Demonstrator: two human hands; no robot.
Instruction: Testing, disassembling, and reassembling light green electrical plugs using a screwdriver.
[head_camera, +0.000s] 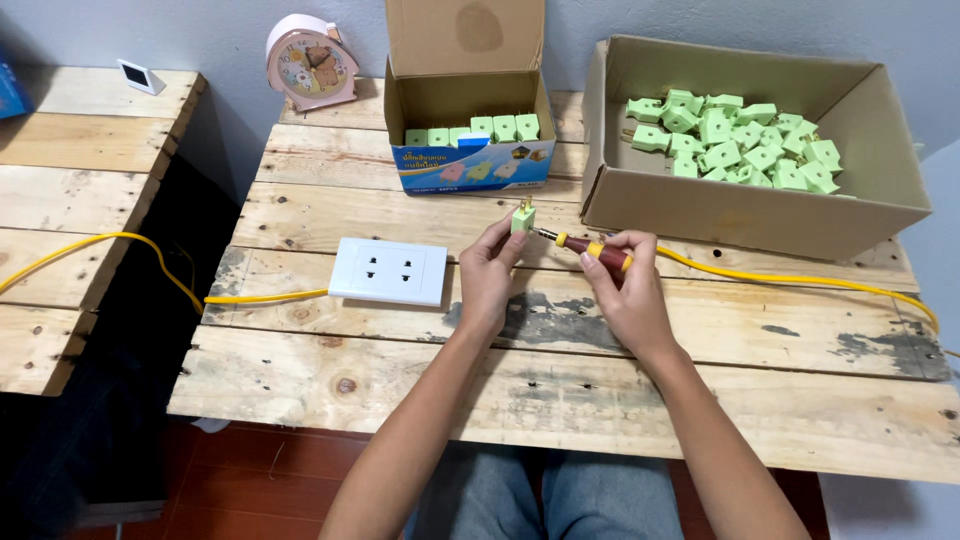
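Fingers of your left hand (487, 272) pinch a green plug adapter (523, 217) just right of the white socket plate (389, 271) on the tabletop (560, 390). Your right hand (628, 290) grips a screwdriver (592, 247), tip touching the adapter, farther right of the plate.

You worked under soft, even light that seemed to come from above and in front, bright enough to read the grain of the wooden table (560, 370). Your left hand (487, 275) and right hand (625, 290) threw only faint, short shadows on the planks. The open flap shaded the inside of the small cardboard box (465, 100), and the gap beside the side table (60, 200) fell quite dark. You had no glare, and the picture stayed sharp, with slight bowing at the edges.
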